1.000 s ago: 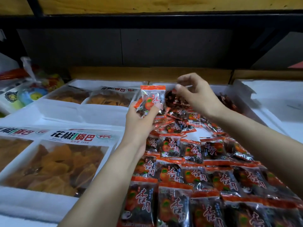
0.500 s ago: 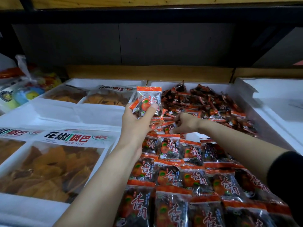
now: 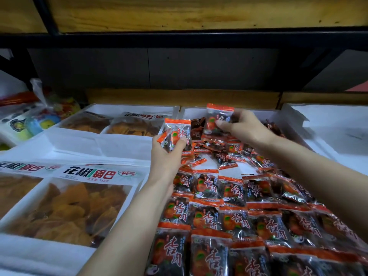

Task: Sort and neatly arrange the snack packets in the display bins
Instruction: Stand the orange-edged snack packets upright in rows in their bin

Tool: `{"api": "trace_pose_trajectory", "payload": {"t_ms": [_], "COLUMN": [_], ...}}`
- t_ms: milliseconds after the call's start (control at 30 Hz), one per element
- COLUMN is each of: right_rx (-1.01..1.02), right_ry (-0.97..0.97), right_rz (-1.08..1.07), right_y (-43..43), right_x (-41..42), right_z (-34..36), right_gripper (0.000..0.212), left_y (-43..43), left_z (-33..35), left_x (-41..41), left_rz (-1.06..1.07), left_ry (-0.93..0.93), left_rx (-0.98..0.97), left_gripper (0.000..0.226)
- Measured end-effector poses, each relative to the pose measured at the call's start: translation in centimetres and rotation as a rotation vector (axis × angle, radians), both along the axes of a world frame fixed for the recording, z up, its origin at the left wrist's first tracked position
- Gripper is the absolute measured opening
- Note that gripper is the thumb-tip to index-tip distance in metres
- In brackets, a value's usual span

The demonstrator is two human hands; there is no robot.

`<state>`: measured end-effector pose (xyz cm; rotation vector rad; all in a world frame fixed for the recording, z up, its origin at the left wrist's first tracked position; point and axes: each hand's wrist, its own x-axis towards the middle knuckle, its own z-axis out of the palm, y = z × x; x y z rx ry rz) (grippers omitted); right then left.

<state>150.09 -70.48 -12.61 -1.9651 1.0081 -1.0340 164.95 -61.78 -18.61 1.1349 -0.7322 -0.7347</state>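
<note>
Small orange-topped snack packets fill the white middle bin (image 3: 258,113). Near me they lie in neat overlapping rows (image 3: 229,216); farther back they sit in a loose pile (image 3: 223,150). My left hand (image 3: 167,154) grips a small stack of packets (image 3: 177,132) upright above the bin's left edge. My right hand (image 3: 243,126) pinches one packet (image 3: 217,118), held upright over the loose pile at the back of the bin.
To the left, white bins hold large clear bags of orange crisps (image 3: 67,212), with two more bags (image 3: 111,124) behind. A white bin (image 3: 328,124) is at the right. Colourful bagged goods (image 3: 39,116) sit far left. A dark shelf frame (image 3: 179,39) runs overhead.
My right hand dipped into the loose pile, then rose to the back of the bin pinching one packet. My left hand kept its stack about where it was.
</note>
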Motion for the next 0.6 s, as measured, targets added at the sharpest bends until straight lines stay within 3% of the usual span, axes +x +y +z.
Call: {"api": "trace_pose_trajectory", "payload": {"t_ms": [67,233,367,500,600], "right_rx": [0.08,0.117,0.124,-0.034,-0.154], "right_ry": [-0.076,0.039,0.085,0.292,0.324], "right_rz": [0.09,0.113,0.165,0.141,0.155], "right_y": [1.4,2.8,3.0,2.7,2.9], "right_x": [-0.2,0.3,0.5,0.5,0.8], "right_z": [1.1,1.5,1.6,2.2,2.0], "right_gripper": [0.016,0.035,0.017,0.021,0.031], "left_y": [0.1,0.8,0.9,1.0,1.1], "left_z": [0.2,1.1,1.5,1.6,1.0], "left_x": [-0.1,-1.2,-1.4,-1.0,-0.9], "left_rz": [-0.023,-0.252,-0.236,-0.251,-0.266], "left_ry": [0.011,0.207,0.301,0.198,-0.009], "left_rx": [0.021,-0.024,-0.076,-0.04,0.04], "left_gripper": [0.039,0.029,0.033,0.06,0.072]}}
